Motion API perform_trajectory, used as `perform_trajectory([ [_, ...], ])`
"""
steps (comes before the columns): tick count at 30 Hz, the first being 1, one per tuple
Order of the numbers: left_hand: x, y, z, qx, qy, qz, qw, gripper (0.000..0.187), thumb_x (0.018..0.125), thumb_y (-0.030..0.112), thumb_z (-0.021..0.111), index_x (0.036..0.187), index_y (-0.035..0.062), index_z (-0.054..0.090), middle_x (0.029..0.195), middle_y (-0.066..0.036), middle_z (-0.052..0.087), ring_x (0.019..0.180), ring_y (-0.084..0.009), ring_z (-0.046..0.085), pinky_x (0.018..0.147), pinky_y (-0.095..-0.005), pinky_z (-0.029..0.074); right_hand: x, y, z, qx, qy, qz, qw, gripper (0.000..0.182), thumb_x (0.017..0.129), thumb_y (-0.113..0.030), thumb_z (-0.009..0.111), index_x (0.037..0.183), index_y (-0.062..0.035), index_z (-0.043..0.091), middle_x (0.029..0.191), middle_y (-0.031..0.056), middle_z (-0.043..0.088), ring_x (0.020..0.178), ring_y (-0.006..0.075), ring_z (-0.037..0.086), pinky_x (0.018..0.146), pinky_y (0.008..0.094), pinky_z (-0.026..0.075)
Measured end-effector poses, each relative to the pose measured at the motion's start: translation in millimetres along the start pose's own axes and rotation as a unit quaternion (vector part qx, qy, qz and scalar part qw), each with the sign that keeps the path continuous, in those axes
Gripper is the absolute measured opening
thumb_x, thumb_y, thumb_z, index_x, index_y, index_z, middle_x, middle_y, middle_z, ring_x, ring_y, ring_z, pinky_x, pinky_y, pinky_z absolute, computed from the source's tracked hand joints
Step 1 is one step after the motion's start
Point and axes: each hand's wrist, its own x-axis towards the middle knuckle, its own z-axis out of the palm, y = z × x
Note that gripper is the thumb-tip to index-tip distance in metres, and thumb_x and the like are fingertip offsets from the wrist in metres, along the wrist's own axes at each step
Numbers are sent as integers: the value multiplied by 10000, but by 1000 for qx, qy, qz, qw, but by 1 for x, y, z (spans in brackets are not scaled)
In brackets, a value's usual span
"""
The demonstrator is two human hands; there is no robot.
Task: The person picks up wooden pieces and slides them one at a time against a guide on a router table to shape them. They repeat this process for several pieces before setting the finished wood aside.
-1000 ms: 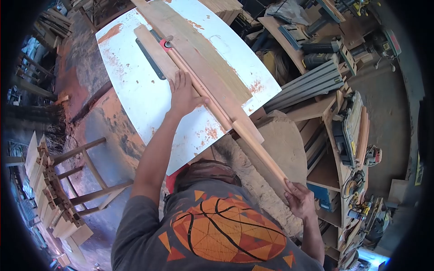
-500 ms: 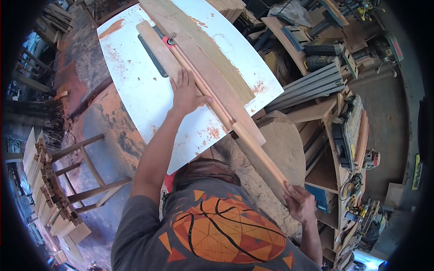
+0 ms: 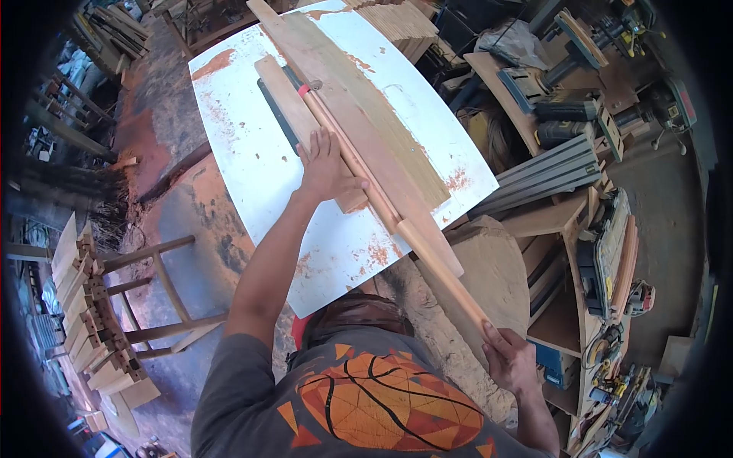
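A long wooden strip [image 3: 439, 271] runs diagonally from the white tabletop [image 3: 252, 175] out past its near edge. My right hand [image 3: 510, 357] grips its near end, with the thumb on top. On the tabletop, my left hand [image 3: 324, 169] lies with its fingers stretched over a short guide board [image 3: 286, 95] and its thumb across the strip. The strip sits between that guide board and a longer plank [image 3: 359, 137]. Near the strip's far end is a small red part [image 3: 304, 89], partly covered. A dark flat plate [image 3: 276, 114] shows along the guide board's left side.
Orange sawdust [image 3: 380, 256] is scattered over the tabletop. A large round wood slab [image 3: 489, 267] lies beneath the overhanging strip. At right stand shelves [image 3: 553, 332] with tools and a bundle of grey bars [image 3: 542, 179]. A wooden frame [image 3: 156, 290] stands on the floor at left.
The view has shifted, so the table appears lower and farther right. Against the table, the strip and both hands have moved slightly forward; the guide board's near end now shows below my left hand.
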Motion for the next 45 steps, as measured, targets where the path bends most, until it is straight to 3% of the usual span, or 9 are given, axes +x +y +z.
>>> perform_trajectory([
  [6, 5, 0, -10, 2, -31, -5, 1000, 1471, 589, 739, 805, 1555, -103, 83, 1643, -295, 52, 1532, -436, -45, 1194, -643, -35, 7, -9, -4, 16, -1, -1, 1000, 525, 799, -76, 758, 1310, -150, 656, 916, 133, 696, 687, 302, 688, 573, 389, 548],
  [19, 22, -17, -11, 7, -27, 0, 1000, 1535, 552, 802, 785, 1549, -114, 61, 1630, -324, 24, 1518, -472, -72, 1183, -660, -38, 23, -19, -6, -6, -19, -27, 999, 650, 797, -74, 748, 1408, -189, 557, 932, 129, 675, 681, 311, 669, 546, 413, 534],
  [30, 36, -30, -21, -3, -29, -1, 1000, 1533, 563, 798, 784, 1549, -115, 46, 1633, -316, 18, 1515, -478, -77, 1182, -662, -36, 46, -33, -12, -22, -12, -30, 999, 598, 800, -98, 747, 1366, -200, 585, 932, 95, 678, 671, 286, 671, 539, 408, 536],
  [45, 65, -53, -33, -1, -30, -12, 999, 1533, 553, 762, 820, 1562, -88, 39, 1639, -305, 16, 1517, -474, -75, 1181, -662, -34, 81, -56, -16, -17, -28, -21, 999, 525, 814, -102, 738, 1324, -156, 625, 930, 113, 680, 675, 289, 678, 550, 406, 542],
])
